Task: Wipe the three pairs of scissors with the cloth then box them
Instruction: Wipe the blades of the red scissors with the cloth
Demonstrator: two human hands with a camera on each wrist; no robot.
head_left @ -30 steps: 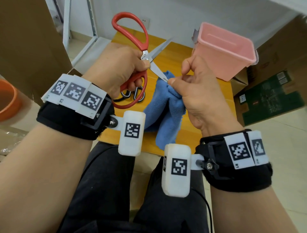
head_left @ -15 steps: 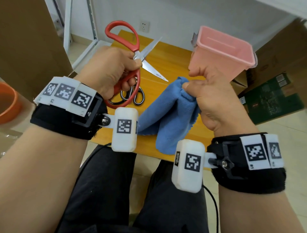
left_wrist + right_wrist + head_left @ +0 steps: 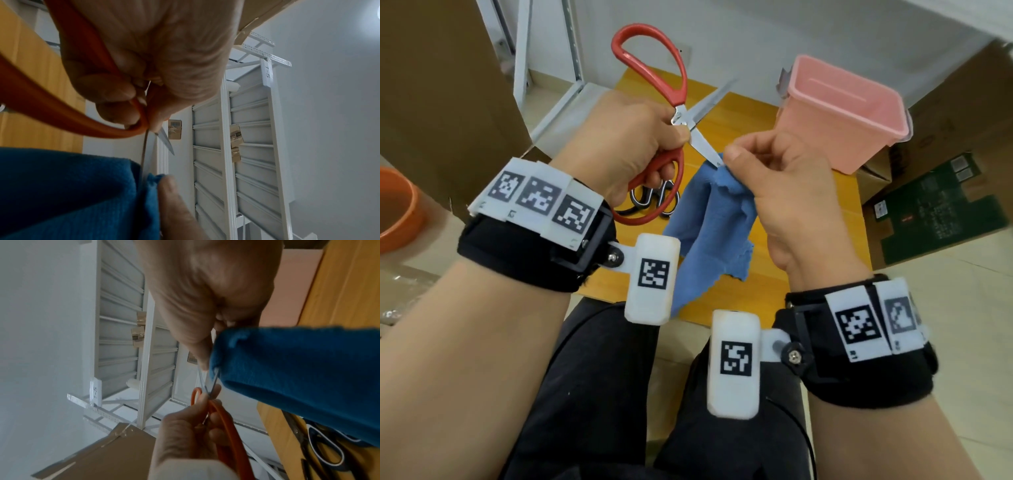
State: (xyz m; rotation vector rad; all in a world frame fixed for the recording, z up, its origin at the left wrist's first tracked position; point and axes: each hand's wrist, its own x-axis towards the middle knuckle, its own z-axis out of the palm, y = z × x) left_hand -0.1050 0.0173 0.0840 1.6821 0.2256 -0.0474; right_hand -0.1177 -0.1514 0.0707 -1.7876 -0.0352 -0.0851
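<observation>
My left hand (image 3: pixel 633 144) grips the red-handled scissors (image 3: pixel 654 65) by the lower handle near the pivot, blades spread apart above the table. My right hand (image 3: pixel 774 171) pinches the blue cloth (image 3: pixel 712 219) around the tip of the lower blade (image 3: pixel 703 145). The rest of the cloth hangs down over the table. In the left wrist view the cloth (image 3: pixel 68 191) wraps the blade edge under my thumb. Black-handled scissors (image 3: pixel 654 198) lie on the wooden table (image 3: pixel 808 260) behind my left hand, partly hidden. The pink box (image 3: pixel 842 116) stands at the far right, its inside mostly hidden.
Cardboard boxes (image 3: pixel 941 192) sit to the right of the table, a large one (image 3: pixel 441 102) to the left. An orange bowl (image 3: pixel 397 209) is at the far left. White metal shelving (image 3: pixel 123 321) stands behind the table. My dark-trousered legs are below.
The right hand, apart from the scissors half a second ago, has come back with the cloth onto the lower blade tip. The left hand has raised the scissors slightly.
</observation>
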